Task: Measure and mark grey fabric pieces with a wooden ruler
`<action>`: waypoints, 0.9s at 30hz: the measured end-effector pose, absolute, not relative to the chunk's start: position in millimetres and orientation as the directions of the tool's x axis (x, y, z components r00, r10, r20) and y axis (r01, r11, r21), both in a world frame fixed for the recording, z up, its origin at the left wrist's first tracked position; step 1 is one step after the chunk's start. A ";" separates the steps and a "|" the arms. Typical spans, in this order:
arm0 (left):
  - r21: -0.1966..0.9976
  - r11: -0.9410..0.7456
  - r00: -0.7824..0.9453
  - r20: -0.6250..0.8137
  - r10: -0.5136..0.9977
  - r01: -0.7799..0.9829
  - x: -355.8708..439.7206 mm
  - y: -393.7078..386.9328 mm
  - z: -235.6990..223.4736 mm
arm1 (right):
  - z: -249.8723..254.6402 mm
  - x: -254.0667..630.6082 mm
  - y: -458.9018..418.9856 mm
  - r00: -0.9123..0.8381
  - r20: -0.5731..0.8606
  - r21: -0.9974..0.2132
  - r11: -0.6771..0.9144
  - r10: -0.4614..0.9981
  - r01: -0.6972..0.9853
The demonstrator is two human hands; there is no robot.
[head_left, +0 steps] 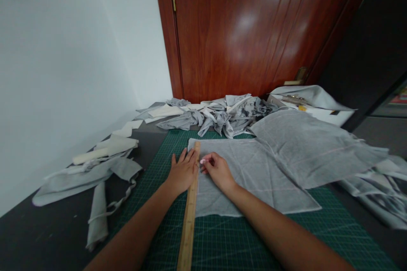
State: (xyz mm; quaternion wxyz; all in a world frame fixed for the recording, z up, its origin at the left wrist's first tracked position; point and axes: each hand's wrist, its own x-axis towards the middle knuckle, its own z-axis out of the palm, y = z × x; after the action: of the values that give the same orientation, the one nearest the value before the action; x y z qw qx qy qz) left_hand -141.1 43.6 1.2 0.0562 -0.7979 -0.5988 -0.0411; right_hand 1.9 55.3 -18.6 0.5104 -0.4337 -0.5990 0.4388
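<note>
A wooden ruler (188, 220) lies lengthwise along the left edge of a grey cloth (248, 165). My left hand (182, 172) presses on the ruler with its fingers spread, partly over the cutting mat. Just right of the ruler, my right hand (218, 171) pinches a small pale pink piece of tailor's chalk (202, 161) close to the ruler's edge. Faint pinkish lines run across the cloth. Beneath everything is a green gridded cutting mat (222, 241).
Crumpled grey cloth scraps (219, 118) are heaped along the back by a brown door (229, 29). Rolled and folded fabric (98, 178) lies at left. Another grey cloth (311, 148) overlaps the right side, before a white box (330, 114). A white wall (79, 51) borders the left.
</note>
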 end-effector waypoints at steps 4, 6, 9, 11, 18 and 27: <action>-0.057 -0.262 0.268 0.121 0.956 0.963 -141.3 42.0 1.7 | -17.5 2.2 55.3 -0.109 0.222 -0.965 0.234 0.969 0.116; -0.062 -0.263 0.268 0.127 0.955 0.963 -141.5 41.7 1.0 | -15.6 2.3 55.2 -0.115 0.210 -0.961 0.226 0.971 0.159; -0.061 -0.256 0.262 0.129 0.957 0.965 -140.6 41.3 0.4 | -12.5 2.4 55.2 -0.125 0.201 -0.947 0.226 0.971 0.228; -0.058 -0.244 0.250 0.126 0.960 0.968 -139.4 41.0 0.8 | -11.5 2.4 55.6 -0.130 0.200 -0.938 0.228 0.971 0.261; -0.047 -0.241 0.245 0.119 0.962 0.969 -138.3 40.9 0.4 | -14.6 1.7 58.2 -0.120 0.209 -0.914 0.237 0.971 0.329; -0.037 -0.245 0.247 0.102 0.963 0.969 -138.9 41.9 0.5 | -11.2 1.2 58.8 -0.140 0.194 -0.875 0.236 0.971 0.423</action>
State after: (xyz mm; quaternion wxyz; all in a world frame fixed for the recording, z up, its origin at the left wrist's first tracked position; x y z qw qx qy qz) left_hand -138.9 41.9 0.5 0.0461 -0.7884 -0.6127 -0.0290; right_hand 1.2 58.8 -11.2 0.4035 -0.5167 -0.6746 0.3393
